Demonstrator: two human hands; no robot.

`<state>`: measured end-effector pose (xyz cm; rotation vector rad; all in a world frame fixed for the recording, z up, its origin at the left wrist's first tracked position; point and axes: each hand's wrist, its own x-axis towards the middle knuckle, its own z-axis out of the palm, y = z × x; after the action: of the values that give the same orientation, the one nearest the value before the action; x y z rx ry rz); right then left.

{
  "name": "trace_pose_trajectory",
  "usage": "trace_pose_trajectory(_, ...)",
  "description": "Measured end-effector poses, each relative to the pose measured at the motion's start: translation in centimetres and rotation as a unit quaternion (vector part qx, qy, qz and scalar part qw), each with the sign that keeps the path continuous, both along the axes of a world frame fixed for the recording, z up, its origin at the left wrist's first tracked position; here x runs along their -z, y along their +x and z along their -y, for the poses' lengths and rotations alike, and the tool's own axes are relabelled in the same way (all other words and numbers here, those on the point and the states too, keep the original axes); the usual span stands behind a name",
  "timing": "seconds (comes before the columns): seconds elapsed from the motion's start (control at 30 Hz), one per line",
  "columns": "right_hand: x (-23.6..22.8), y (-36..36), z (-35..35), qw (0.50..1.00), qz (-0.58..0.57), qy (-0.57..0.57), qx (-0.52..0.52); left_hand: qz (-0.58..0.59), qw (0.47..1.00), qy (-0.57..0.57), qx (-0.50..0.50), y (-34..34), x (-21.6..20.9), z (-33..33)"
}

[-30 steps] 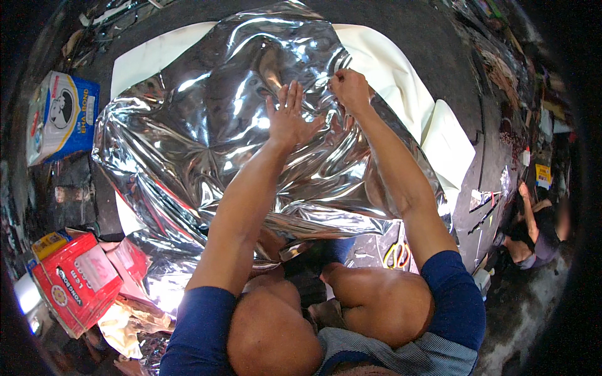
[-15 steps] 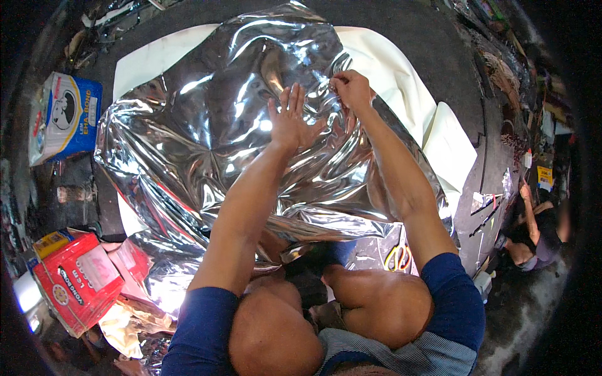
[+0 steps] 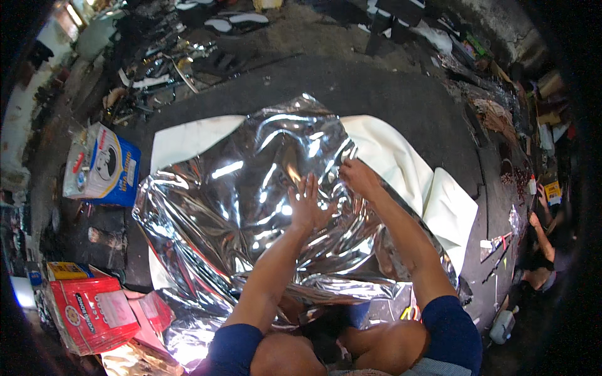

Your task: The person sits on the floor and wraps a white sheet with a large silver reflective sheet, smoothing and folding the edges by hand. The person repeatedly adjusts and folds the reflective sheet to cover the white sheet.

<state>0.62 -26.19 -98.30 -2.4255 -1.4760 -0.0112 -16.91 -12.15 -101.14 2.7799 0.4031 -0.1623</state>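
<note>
A large, crinkled sheet of silver mirror-like film (image 3: 251, 175) spreads over a white sheet of material (image 3: 395, 150), whose edges show at the left and right. My left hand (image 3: 307, 205) lies flat on the film, its fingers apart and pointing away from me. Just to its right, my right hand (image 3: 360, 178) is closed in a pinch on the film near its right edge; the fingertips are partly hidden. Folds run across the film between and below both hands. Yellow-handled scissors (image 3: 411, 312) lie near my right knee, partly covered.
On the left stand a blue and white box (image 3: 116, 166) and a red carton (image 3: 94, 313). Dark matting (image 3: 276, 81) surrounds the sheets. Scraps and debris (image 3: 169, 75) line the far edge. At the far right, another person's arm (image 3: 542, 235) shows near a white container (image 3: 503, 326).
My view has tipped upward, so more of the far floor shows and everything sits lower. Both hands keep nearly the same places on the film.
</note>
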Motion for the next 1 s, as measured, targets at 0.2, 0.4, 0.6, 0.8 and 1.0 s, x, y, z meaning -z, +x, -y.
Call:
trace_pose_trajectory(0.2, 0.6, 2.7, -0.4, 0.99, -0.082, -0.091, 0.063, -0.008, 1.0, -0.003, -0.005, -0.1, -1.5, 0.2)
trace_pose_trajectory(0.4, -1.2, 1.4, -1.9, 0.991, -0.065, -0.11, 0.043, -0.016, 1.0, -0.001, -0.001, -0.2, -1.1, -0.2)
trace_pose_trajectory(0.6, -0.2, 1.8, -1.7, 0.998, -0.015, -0.064, 0.021, -0.023, 1.0, -0.011, 0.009, 0.0, -1.4, 0.0)
trace_pose_trajectory(0.8, -0.2, -0.4, -3.9, 0.979, 0.038, -0.178, 0.086, -0.029, 1.0, 0.004, 0.001, -0.5, -0.8, -0.6)
trace_pose_trajectory(1.0, -5.3, -0.3, -3.3, 0.983, -0.104, -0.081, 0.126, -0.063, 0.998, -0.009, 0.015, 0.0, -2.6, -0.1)
